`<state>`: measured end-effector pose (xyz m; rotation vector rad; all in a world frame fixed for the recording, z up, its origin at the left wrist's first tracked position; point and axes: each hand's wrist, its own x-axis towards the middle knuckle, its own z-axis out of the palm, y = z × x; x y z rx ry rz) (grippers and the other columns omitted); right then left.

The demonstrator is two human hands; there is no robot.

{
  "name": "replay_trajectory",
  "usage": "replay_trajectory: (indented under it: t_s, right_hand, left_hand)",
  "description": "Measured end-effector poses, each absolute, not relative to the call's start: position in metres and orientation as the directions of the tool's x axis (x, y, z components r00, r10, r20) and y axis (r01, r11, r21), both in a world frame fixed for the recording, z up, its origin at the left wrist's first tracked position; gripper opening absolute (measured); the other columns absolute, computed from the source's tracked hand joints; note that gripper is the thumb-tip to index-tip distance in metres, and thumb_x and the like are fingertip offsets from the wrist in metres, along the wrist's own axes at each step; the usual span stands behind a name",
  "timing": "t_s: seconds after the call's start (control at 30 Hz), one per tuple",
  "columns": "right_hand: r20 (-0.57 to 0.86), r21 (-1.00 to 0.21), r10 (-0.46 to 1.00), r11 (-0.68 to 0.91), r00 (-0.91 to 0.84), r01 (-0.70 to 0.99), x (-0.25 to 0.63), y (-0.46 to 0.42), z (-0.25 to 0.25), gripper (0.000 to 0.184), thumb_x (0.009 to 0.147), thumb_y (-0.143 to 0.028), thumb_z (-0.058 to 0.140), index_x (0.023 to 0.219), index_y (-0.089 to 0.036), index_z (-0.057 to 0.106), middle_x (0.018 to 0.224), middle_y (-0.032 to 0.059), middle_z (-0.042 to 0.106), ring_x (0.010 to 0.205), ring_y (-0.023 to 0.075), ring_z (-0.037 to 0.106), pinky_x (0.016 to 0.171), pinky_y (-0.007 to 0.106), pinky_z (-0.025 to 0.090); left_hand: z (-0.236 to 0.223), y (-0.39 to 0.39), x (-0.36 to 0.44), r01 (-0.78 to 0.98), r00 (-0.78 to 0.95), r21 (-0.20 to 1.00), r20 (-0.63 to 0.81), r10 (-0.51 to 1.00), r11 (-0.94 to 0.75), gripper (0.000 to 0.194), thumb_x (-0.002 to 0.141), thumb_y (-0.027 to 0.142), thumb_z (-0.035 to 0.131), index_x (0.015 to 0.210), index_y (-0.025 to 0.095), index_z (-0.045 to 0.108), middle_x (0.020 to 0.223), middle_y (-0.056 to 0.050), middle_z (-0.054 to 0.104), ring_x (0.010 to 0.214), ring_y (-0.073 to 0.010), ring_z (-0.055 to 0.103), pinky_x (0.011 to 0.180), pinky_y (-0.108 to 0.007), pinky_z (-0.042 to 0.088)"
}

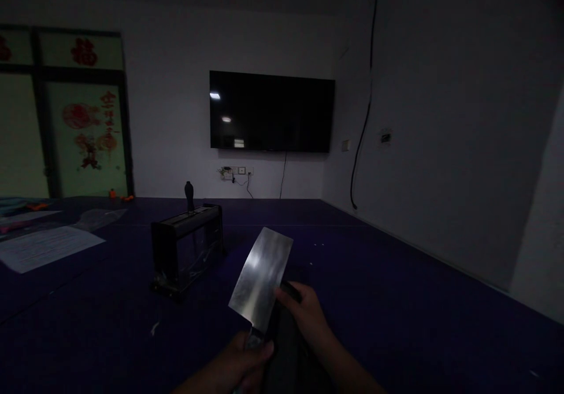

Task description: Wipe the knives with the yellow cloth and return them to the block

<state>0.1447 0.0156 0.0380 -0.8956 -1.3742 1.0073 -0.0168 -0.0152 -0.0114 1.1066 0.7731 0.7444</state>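
Note:
A cleaver [264,276] with a broad, shiny rectangular blade points up and away, tilted to the right. My left hand [244,361] is closed round its handle. Just right of the blade, my right hand [308,315] is closed on a black object [291,291] with a rounded end, its thumb close to the blade's edge. A long dark body extends below it between my hands; dimness hides what kind of thing it is. Farther off to the left stands a black knife block [187,224], with one black handle [189,194] sticking up from its top.
Everything rests on a wide, dark blue surface [396,323]. Printed paper [48,247] and a crumpled clear plastic bag [99,219] lie at the left, with small orange items [127,198] behind. A television [272,112] hangs on the far wall; a black cable [363,130] runs down the right wall.

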Motion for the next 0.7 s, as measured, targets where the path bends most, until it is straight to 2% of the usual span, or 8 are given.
replay_trajectory:
  t_s: [0.1,0.2,0.3,0.37,0.43,0.5,0.6,0.7]
  right_hand:
    - [0.301,-0.951,0.951,0.305,0.065,-0.056,0.152,0.020,0.038,0.049,0.055,-0.055,0.073,0.080,-0.012,0.071,0.072,0.0056,0.071,0.066,0.0235,0.062,0.060,0.031,0.047]
    - [0.337,-0.938,0.901,0.347,0.273,0.016,0.163,0.023,0.039,0.052,0.064,-0.058,0.066,0.088,-0.012,0.071,0.081,0.0085,0.072,0.075,0.0273,0.064,0.064,0.035,0.049]
    - [0.510,-0.860,0.747,0.442,0.427,0.253,0.174,0.021,0.043,0.048,0.079,-0.053,0.052,0.099,-0.013,0.068,0.097,0.0111,0.070,0.091,0.0285,0.062,0.077,0.039,0.047]
    - [0.673,-0.736,0.610,0.500,0.418,0.456,0.178,0.018,0.044,0.042,0.086,-0.046,0.045,0.107,-0.014,0.064,0.107,0.0119,0.067,0.100,0.0272,0.059,0.085,0.041,0.044]
    - [0.827,-0.541,0.486,0.556,0.282,0.631,0.178,0.016,0.042,0.036,0.089,-0.037,0.043,0.113,-0.017,0.061,0.111,0.0107,0.065,0.102,0.0248,0.058,0.088,0.041,0.043]
    - [0.923,-0.297,0.380,0.619,0.054,0.727,0.173,0.014,0.037,0.033,0.090,-0.026,0.043,0.119,-0.020,0.056,0.113,0.0084,0.064,0.103,0.0218,0.058,0.091,0.040,0.043]
    - [0.917,0.007,0.288,0.682,-0.276,0.732,0.161,0.011,0.026,0.041,0.088,-0.012,0.039,0.127,-0.023,0.050,0.121,0.0061,0.060,0.110,0.0194,0.054,0.095,0.039,0.041]
    - [0.829,0.159,0.267,0.730,-0.492,0.664,0.152,0.008,0.017,0.044,0.088,-0.010,0.036,0.128,-0.023,0.047,0.128,0.0054,0.055,0.121,0.0198,0.046,0.098,0.040,0.041]
  left_hand:
    - [-0.007,-0.016,-0.015,-0.128,0.495,0.954,-0.176,0.851,0.272,0.056,0.054,0.067,0.066,0.072,0.020,0.043,0.035,0.013,0.034,0.029,-0.0042,0.027,0.038,-0.017,0.021]
    - [-0.001,-0.016,-0.015,-0.091,0.509,0.960,-0.185,0.841,0.266,0.055,0.059,0.069,0.060,0.057,0.019,0.038,0.034,0.011,0.032,0.026,-0.0047,0.029,0.035,-0.018,0.020]
    - [0.001,-0.016,-0.016,-0.080,0.526,0.965,-0.171,0.833,0.249,0.058,0.061,0.070,0.058,0.049,0.019,0.032,0.033,0.009,0.031,0.026,-0.0056,0.033,0.033,-0.018,0.017]
    - [-0.002,-0.015,-0.015,-0.092,0.521,0.964,-0.167,0.837,0.250,0.057,0.059,0.070,0.059,0.052,0.019,0.034,0.033,0.009,0.031,0.026,-0.0059,0.034,0.033,-0.018,0.016]
    - [-0.008,-0.012,-0.014,-0.102,0.500,0.959,-0.180,0.847,0.264,0.057,0.054,0.071,0.062,0.060,0.020,0.038,0.032,0.011,0.032,0.026,-0.0061,0.033,0.034,-0.017,0.016]
    - [-0.017,-0.008,-0.011,-0.095,0.468,0.954,-0.209,0.859,0.284,0.060,0.046,0.072,0.066,0.067,0.021,0.039,0.032,0.012,0.033,0.026,-0.0067,0.032,0.033,-0.017,0.016]
    - [-0.027,-0.003,-0.008,-0.079,0.430,0.952,-0.235,0.872,0.295,0.063,0.043,0.071,0.067,0.071,0.022,0.040,0.031,0.012,0.034,0.025,-0.0072,0.031,0.032,-0.018,0.017]
    - [-0.027,-0.002,-0.007,-0.070,0.427,0.961,-0.212,0.879,0.266,0.061,0.044,0.071,0.066,0.069,0.021,0.042,0.029,0.012,0.033,0.024,-0.0074,0.030,0.031,-0.019,0.021]
